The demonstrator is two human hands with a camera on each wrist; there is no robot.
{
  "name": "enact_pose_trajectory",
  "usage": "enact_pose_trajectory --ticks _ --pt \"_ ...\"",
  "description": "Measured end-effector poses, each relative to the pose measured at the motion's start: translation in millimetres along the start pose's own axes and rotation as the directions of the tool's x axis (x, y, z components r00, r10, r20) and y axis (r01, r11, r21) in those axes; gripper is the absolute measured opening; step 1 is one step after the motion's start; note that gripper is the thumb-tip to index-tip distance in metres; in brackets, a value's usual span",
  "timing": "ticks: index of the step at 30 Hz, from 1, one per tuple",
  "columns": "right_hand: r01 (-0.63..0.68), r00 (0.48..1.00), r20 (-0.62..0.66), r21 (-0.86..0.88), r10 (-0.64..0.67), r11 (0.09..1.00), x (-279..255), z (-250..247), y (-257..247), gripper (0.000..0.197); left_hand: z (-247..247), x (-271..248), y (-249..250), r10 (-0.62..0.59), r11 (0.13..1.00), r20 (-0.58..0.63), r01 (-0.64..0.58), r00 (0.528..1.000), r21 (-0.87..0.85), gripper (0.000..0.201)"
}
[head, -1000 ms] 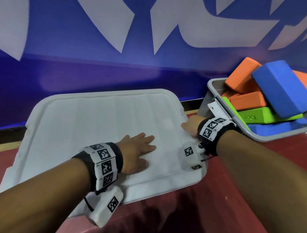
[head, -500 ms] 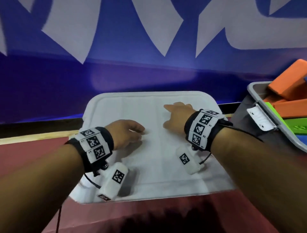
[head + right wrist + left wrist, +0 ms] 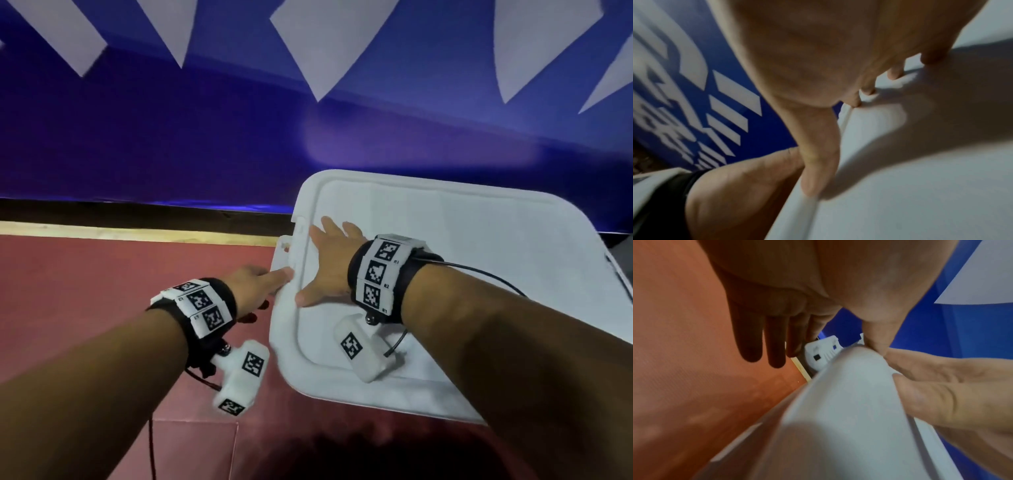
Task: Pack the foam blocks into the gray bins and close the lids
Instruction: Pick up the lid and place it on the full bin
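A white lid point(image 3: 479, 274) lies on top of a bin whose body is hidden under it. My right hand point(image 3: 329, 267) presses flat on the lid's left part, fingers spread and thumb along the rim groove. My left hand point(image 3: 257, 287) is at the lid's left edge: its thumb touches the rim, and in the left wrist view its fingers point(image 3: 774, 345) hang straight down beside the bin, close to a white latch point(image 3: 822, 352). In the right wrist view the right hand's fingertips point(image 3: 894, 73) bear on the lid point(image 3: 920, 178). No foam blocks are in view.
The red tabletop point(image 3: 102, 291) stretches to the left of the bin. A pale wooden strip point(image 3: 137, 230) runs along its back edge. Behind it stands a blue wall point(image 3: 205, 144) with white shapes.
Both hands slid leftward across the lid to its left edge. The left hand came off the lid top onto the rim. The open bin of foam blocks left the view.
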State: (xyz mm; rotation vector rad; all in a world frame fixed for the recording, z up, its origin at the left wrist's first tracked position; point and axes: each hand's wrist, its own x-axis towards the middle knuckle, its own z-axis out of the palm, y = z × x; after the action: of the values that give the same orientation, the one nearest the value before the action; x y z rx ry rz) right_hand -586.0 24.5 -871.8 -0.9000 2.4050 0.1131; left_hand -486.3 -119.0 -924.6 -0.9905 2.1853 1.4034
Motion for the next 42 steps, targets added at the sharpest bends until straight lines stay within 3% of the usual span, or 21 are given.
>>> enact_pose_trajectory --ticks 3,6,8,12,15,17,20,23,28,31,34,36,38,42 --pt "0.016 1.000 0.001 0.000 -0.016 1.000 8.8 8.6 5.0 0.127 2.0 1.5 6.3 0.040 0.993 0.025 -0.037 0.999 -0.111 0.042" --pt "0.023 1.000 0.001 -0.032 -0.023 0.999 13.6 12.1 9.1 0.128 -0.4 6.7 12.3 0.031 0.971 -0.055 -0.043 0.998 -0.235 0.030" --pt "0.031 0.999 0.012 -0.044 -0.030 0.999 18.1 15.2 9.9 0.129 1.4 10.2 18.8 0.055 0.962 -0.099 -0.079 0.994 -0.260 0.036" --pt "0.057 0.998 -0.005 -0.056 -0.057 0.997 24.1 19.4 16.3 0.132 10.9 6.1 34.6 0.101 0.986 -0.166 -0.120 0.981 -0.113 0.046" --pt "0.080 0.996 -0.025 -0.058 -0.082 0.995 23.9 23.0 19.5 0.133 16.5 4.0 37.6 0.020 0.998 -0.181 -0.030 0.983 -0.055 0.063" --pt "0.084 0.995 -0.044 -0.055 -0.087 0.995 21.4 26.1 21.1 0.131 21.6 3.4 39.3 -0.013 1.000 -0.154 0.012 0.988 -0.012 0.060" --pt "0.088 0.994 -0.062 -0.038 -0.090 0.995 21.7 27.5 20.1 0.132 27.2 2.1 45.5 0.058 0.979 -0.158 -0.025 0.986 0.200 0.044" --pt "0.090 0.992 -0.084 -0.031 -0.093 0.995 17.7 26.4 21.5 0.130 38.3 -1.4 52.6 0.092 0.930 -0.215 -0.007 0.972 0.367 0.059" --pt "0.098 0.990 -0.104 0.026 -0.094 0.995 10.7 24.9 23.3 0.125 44.7 -9.9 55.9 0.145 0.898 -0.184 -0.051 0.972 0.436 0.070" --pt "0.114 0.986 -0.138 0.154 -0.093 0.982 -1.6 15.3 37.0 0.106 35.0 -11.7 60.5 0.074 0.834 -0.143 0.017 0.987 0.551 0.068" --pt "-0.045 0.972 -0.210 0.286 0.108 0.957 -21.4 9.1 78.6 0.085 37.8 -21.9 83.4 0.196 0.784 -0.162 -0.055 0.967 0.619 0.063" --pt "-0.300 0.906 -0.216 0.281 0.365 0.912 -39.0 9.5 123.5 0.083 62.7 -32.0 110.6 0.340 0.759 -0.101 -0.209 0.935 0.617 0.070" --pt "-0.504 0.802 -0.188 0.296 0.567 0.811 -58.0 12.0 163.8 0.080 96.0 -42.7 133.4 0.420 0.733 -0.005 -0.336 0.907 0.592 0.076" --pt "-0.742 0.526 -0.176 0.383 0.832 0.550 -105.6 22.3 245.6 0.069 177.3 -46.8 155.0 0.460 0.611 0.248 -0.506 0.853 0.608 0.088"
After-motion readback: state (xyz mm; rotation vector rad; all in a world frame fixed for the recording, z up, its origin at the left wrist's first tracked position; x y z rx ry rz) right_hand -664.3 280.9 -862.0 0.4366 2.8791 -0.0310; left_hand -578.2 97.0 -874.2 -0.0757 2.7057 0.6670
